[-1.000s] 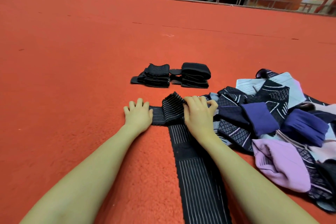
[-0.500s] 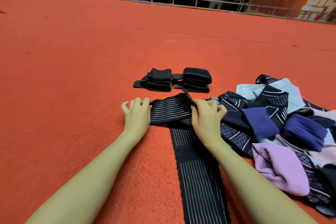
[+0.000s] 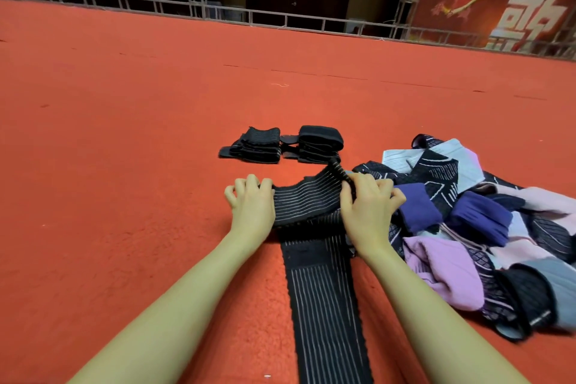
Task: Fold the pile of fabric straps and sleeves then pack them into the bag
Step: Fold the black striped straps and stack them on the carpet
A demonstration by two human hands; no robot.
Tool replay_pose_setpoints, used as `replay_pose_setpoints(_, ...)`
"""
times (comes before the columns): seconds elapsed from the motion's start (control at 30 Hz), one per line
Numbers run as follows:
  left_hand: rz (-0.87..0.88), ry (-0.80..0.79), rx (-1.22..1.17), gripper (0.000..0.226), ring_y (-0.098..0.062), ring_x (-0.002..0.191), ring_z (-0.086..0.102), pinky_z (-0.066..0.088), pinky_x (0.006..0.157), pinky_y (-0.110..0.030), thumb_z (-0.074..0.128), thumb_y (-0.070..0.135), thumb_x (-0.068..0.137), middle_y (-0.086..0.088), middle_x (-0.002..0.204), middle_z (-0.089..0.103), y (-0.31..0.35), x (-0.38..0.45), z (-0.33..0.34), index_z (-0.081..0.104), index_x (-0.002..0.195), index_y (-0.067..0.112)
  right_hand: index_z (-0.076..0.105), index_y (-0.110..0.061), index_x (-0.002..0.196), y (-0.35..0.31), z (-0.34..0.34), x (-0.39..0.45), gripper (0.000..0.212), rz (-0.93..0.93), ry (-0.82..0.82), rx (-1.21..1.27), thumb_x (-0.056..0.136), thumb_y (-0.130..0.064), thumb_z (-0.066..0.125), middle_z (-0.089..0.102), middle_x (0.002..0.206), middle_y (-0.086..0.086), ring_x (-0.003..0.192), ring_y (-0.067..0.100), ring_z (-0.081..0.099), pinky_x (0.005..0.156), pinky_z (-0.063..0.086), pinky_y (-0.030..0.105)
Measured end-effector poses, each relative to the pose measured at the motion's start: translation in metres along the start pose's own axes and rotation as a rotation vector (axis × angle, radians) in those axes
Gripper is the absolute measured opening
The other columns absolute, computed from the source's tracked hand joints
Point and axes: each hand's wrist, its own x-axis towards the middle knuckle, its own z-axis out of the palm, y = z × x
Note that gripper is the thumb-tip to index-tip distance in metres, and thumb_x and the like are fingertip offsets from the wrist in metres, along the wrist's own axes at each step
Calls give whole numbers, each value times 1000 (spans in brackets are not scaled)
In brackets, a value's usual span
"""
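Note:
A long black strap with thin pale stripes (image 3: 324, 305) runs from the bottom edge up the red carpet. Its far end is folded sideways into a band (image 3: 307, 201) between my hands. My left hand (image 3: 252, 204) presses the band's left end with curled fingers. My right hand (image 3: 366, 209) pinches the band's right end, which lifts off the carpet. Two folded black strap stacks (image 3: 258, 146) (image 3: 318, 143) lie side by side beyond my hands. The unfolded pile of purple, pink, grey and patterned sleeves (image 3: 486, 221) sits to the right. No bag is in view.
Red carpet (image 3: 124, 150) covers the whole floor. A metal truss railing (image 3: 193, 6) borders its far edge, with a red banner (image 3: 498, 6) at the back right. The sleeve pile touches my right wrist.
The folded band has been spread flatter and wider between my hands. My right hand has shifted right and lifted the band's right end. The camera has tilted up a little.

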Motion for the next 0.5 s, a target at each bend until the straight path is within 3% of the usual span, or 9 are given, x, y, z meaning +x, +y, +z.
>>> replay_pose_setpoints(0.1,-32,-214,79,48,-33,122,30,21,102,-44,36,33,102,-12,135,33,7,-10,7,28,148,22,66,-12,84,8,-3,-4,29,-1,-17,-55,84,-28,42,63,73,0,75,28,51,73,21,36)
replay_pose_setpoints(0.17,24,-330,88,57,-33,135,18,17,108,-46,30,44,101,-9,151,16,6,-17,10,5,152,34,66,-12,80,13,-1,-5,29,-1,-31,-92,83,-29,43,62,71,1,72,29,54,72,20,35)
replay_pose_setpoints(0.27,258,-486,73,49,-22,142,13,10,112,-43,21,48,102,1,158,13,-1,-27,10,12,150,43,68,-13,77,15,4,-10,31,9,-74,-111,83,-33,44,61,73,1,73,30,54,71,19,35)
replay_pose_setpoints(0.33,314,-589,118,48,-18,146,7,6,115,-42,18,49,102,6,160,9,-7,-32,11,16,149,43,69,-16,77,10,6,-14,30,1,-87,-71,83,-35,47,61,79,0,77,30,53,72,19,34)
replay_pose_setpoints(0.5,249,-481,102,49,-17,145,14,7,115,-37,17,50,100,7,158,18,-28,-41,9,26,148,40,70,-20,74,-17,11,-21,24,-124,-66,19,83,-35,53,66,81,-9,88,16,46,77,20,34)
